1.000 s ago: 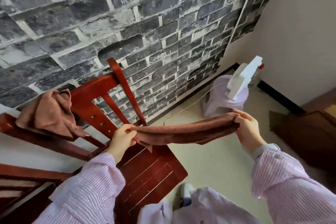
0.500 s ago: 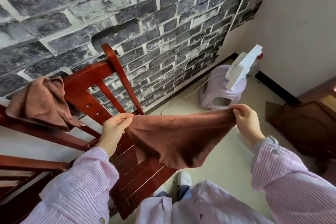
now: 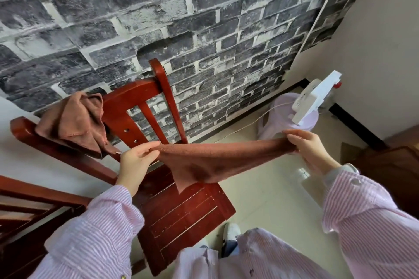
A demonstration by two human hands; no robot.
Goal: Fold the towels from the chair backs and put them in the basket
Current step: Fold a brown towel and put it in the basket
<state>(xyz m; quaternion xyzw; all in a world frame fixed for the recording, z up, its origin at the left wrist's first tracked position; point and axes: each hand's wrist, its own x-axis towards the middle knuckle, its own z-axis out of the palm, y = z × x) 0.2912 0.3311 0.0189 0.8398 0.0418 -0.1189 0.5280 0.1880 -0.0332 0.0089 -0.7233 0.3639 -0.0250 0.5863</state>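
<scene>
A brown towel (image 3: 217, 161) is stretched in the air between my hands, above the seat of a red wooden chair (image 3: 181, 213). My left hand (image 3: 136, 161) pinches its left corner and my right hand (image 3: 310, 149) pinches its right corner. The towel's lower edge sags, with one corner hanging toward the seat. A second brown towel (image 3: 77, 122) lies crumpled over the top rail of a chair back (image 3: 40, 140) at the left. No basket is in view.
A dark brick-pattern wall (image 3: 204, 29) stands behind the chairs. On the floor at the right, a pale purple stool (image 3: 278, 118) carries a white device (image 3: 317, 97) with a cord. Dark wooden furniture (image 3: 394, 165) stands at the right edge. My shoe (image 3: 231, 231) shows below.
The towel went from a bunched strip to hanging open, then pulled flatter and tauter between my hands. My hands have spread apart and the view has tilted down slightly.
</scene>
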